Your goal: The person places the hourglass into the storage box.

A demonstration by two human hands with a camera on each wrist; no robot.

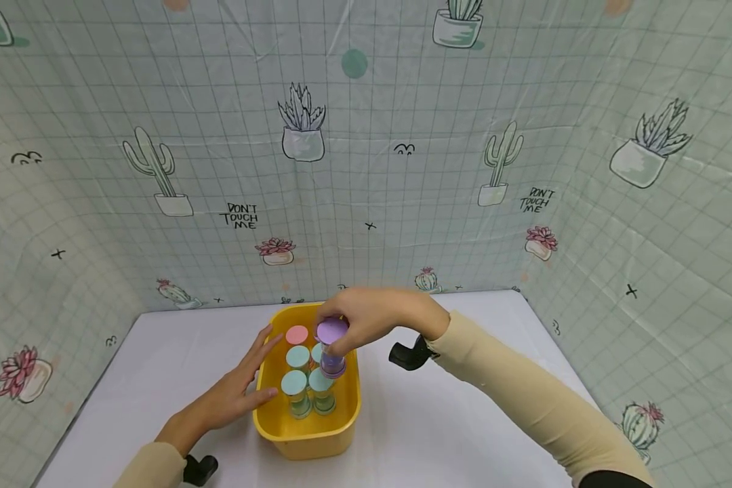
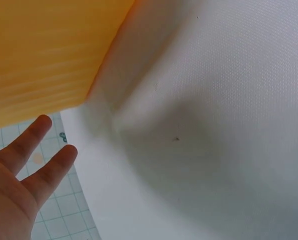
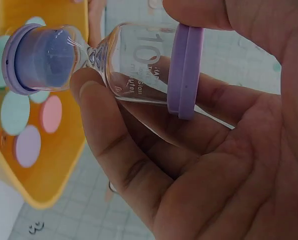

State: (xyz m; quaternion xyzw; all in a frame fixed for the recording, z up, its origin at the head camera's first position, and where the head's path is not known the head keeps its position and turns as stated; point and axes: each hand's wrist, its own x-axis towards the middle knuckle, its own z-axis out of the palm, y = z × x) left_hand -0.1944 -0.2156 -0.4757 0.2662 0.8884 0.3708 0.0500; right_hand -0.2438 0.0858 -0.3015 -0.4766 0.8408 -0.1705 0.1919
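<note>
My right hand (image 1: 375, 315) holds a sand timer (image 3: 139, 55) with purple end caps, thumb on one side and fingers round its glass. The timer is upright over the bin, its purple-blue sand in the lower bulb, and "10 minutes" shows on the glass. Below it, a yellow plastic bin (image 1: 314, 447) holds several sand timers, among them a pink-capped one (image 1: 297, 335) and a mint-capped one (image 1: 294, 382). In the right wrist view a second purple cap (image 3: 27, 146) shows in the bin. My left hand (image 1: 238, 393) lies along the bin's left side, fingers spread and straight.
The bin stands on a white-covered table (image 1: 439, 407). Behind and on both sides hangs a grid-patterned cloth (image 1: 366, 190) printed with potted cacti. Black wrist mounts (image 1: 411, 354) stick out below both wrists.
</note>
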